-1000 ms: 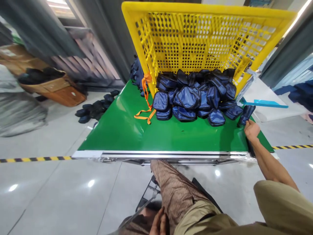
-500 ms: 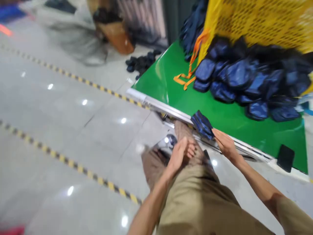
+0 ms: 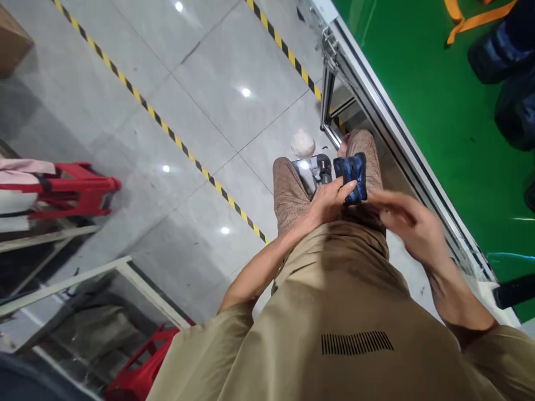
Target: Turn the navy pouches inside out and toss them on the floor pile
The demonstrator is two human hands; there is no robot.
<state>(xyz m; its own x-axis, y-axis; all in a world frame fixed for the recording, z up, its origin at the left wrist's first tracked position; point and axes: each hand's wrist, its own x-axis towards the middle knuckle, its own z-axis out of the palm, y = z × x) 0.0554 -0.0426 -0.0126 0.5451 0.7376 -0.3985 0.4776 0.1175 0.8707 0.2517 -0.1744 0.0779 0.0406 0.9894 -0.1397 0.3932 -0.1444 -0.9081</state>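
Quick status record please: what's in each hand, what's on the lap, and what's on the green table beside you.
left hand: fingers gripping a small blue pouch over the lap
right hand: open, just right of the pouch, blurred; contact cannot be told
lap: patterned brown trousers, with a shiny metal device beside the pouch
green table: to the right, more dark blue pouches and an orange strap at its far edge
floor: grey tiles, yellow-black tape line
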